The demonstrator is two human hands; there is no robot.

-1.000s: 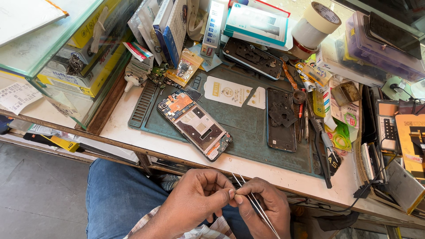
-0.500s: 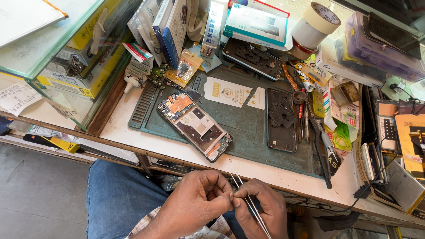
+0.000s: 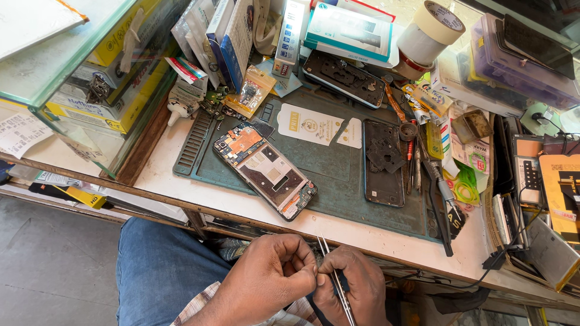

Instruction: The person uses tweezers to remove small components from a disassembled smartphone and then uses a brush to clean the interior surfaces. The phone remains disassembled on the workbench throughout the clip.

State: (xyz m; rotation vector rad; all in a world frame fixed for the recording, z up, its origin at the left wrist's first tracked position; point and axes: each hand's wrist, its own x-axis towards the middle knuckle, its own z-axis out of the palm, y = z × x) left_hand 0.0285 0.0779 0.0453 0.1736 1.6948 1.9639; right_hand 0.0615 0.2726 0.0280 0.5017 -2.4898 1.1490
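While both hands sit low over the lap, just below the front edge of the bench, the right hand (image 3: 353,284) grips a pair of metal tweezers (image 3: 331,271), fingers curled round the shaft, tips pointing up toward the table. The left hand (image 3: 275,274) is pressed right up against it, thumb and fingertips pinched together just beside the tweezer tips. If there's some tiny part caught between those fingers, it's too small to make out, so can't tell.

Up on the bench there's a dark green work mat (image 3: 338,175). An opened phone (image 3: 266,170) lies on it at a slant, back off, innards and copper-coloured patch showing. To the right of it, well apart, a black phone back cover (image 3: 383,163) lies flat on the same mat, and a white card (image 3: 318,125) sits between them, further back. A big roll of tape (image 3: 430,33) stands at the back among stacked boxes. Right side of the mat is a jumble of tools and packets. Blue jeans (image 3: 157,265) show under the left arm.
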